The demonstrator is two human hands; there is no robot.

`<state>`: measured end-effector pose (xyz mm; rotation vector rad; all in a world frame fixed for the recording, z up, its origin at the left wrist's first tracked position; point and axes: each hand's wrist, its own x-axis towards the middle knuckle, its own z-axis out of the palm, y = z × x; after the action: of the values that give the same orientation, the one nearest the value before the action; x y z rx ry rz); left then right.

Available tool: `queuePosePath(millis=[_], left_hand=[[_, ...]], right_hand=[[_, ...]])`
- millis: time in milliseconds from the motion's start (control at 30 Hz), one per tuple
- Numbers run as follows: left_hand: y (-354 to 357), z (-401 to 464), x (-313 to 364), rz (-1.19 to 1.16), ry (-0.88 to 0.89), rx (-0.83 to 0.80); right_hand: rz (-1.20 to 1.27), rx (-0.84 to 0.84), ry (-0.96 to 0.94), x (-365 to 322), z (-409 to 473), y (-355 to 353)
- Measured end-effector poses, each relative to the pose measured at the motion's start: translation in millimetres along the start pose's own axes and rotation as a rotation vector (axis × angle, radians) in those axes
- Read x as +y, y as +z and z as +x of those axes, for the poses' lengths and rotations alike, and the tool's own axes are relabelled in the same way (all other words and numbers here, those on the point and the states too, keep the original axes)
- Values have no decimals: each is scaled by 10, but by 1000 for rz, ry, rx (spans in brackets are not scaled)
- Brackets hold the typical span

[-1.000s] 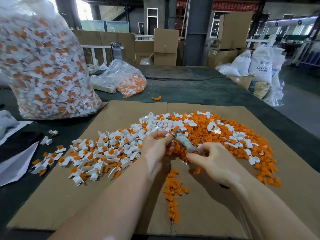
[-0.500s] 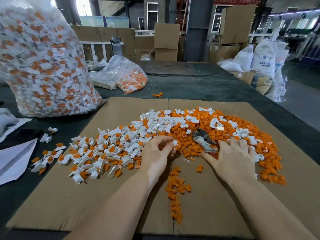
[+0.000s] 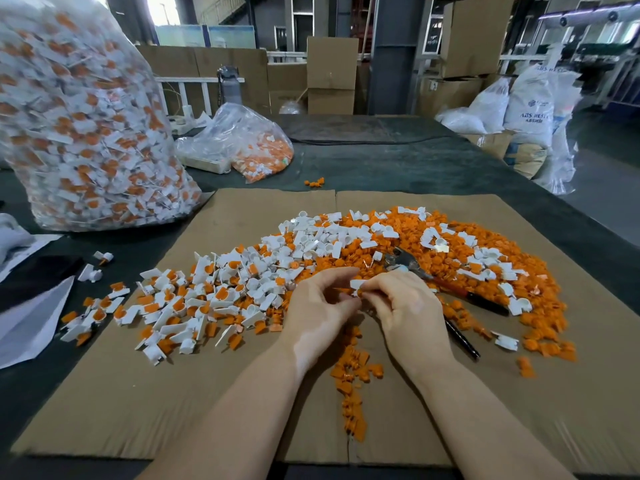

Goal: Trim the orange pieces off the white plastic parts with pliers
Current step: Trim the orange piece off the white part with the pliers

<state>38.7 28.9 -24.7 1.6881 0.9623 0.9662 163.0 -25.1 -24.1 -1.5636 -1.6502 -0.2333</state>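
Fingers [image 3: 375,289] of the right hand [image 3: 408,306] curl inward and pinch a small white part [image 3: 356,284] at their tips, thumb against forefinger, with a bit of orange showing just under the part. The left hand [image 3: 318,306] meets it from the other side: its fingers are bent narrow, the thumb and forefinger closing toward the same part, though whether they actually touch it cannot be told. Both hands hover just above the cardboard [image 3: 173,393], backs up, knuckles toward the camera, wrists nearly level, and both bare forearms run in from the bottom edge and converge at the middle. The pliers [image 3: 412,266] lie loose on the orange heap [image 3: 460,258] just beyond the right hand, metal head pointing up-left, jaws slightly parted; one dark handle runs right across the heap and the other passes behind the right hand and comes out on the cardboard near the wrist. Neither hand touches them. To the left of the hands spreads a pile of untrimmed parts [image 3: 194,299], white with orange tabs, thinning toward the cardboard's left edge, with a few strays on the dark table [image 3: 398,161]. A narrow trail of orange bits [image 3: 351,386] runs down the cardboard's centre seam between the forearms. At far left stands a big clear bag [image 3: 79,133] full of the same parts; a smaller bag [image 3: 242,140] lies beyond the cardboard, partly filled.
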Motion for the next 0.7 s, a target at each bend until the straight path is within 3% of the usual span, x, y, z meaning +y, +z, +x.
queuePosePath(millis=[200,400,700], left_hand=[[26,1,4,149,71,16],[26,-15,9,164,71,1],[69,-32,64,356,109,76]], right_hand=[[61,27,102,37,-56,-18],[41,-9,8,18,-57,-26],[18,37,30,33,-59,-9]])
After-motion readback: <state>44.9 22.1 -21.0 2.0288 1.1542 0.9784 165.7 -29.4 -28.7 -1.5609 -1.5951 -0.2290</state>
